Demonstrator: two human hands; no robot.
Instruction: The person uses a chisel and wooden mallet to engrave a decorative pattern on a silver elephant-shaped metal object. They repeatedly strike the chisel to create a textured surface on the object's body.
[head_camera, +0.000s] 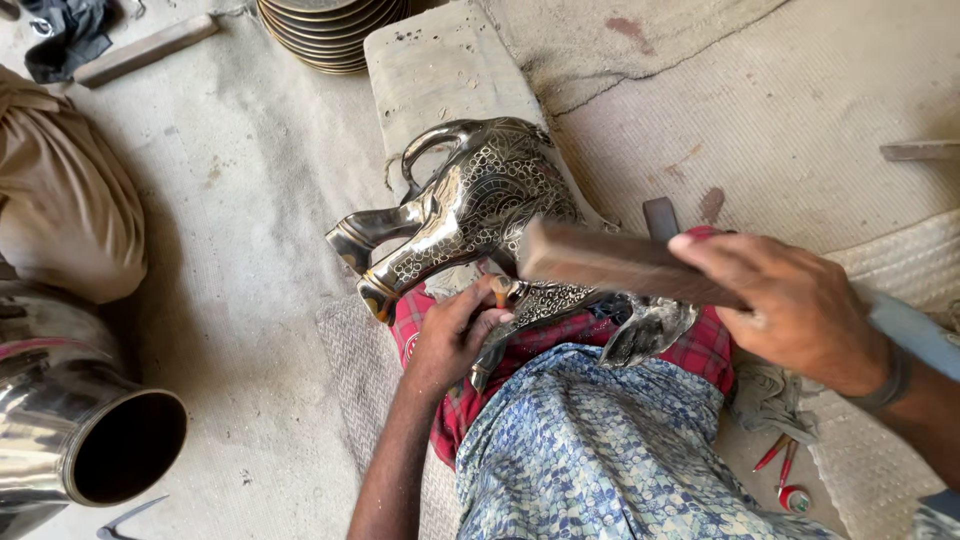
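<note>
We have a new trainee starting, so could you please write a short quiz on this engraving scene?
1. True or false: the right hand grips a wooden block.
2. What does the left hand press against the engraved metal animal figure?
A. a small chisel
B. a brush
C. a cloth
3. What lies stacked at the top edge of the picture?

Key
1. True.
2. A: a small chisel sits between the fingers.
3. A stack of metal plates.
</note>
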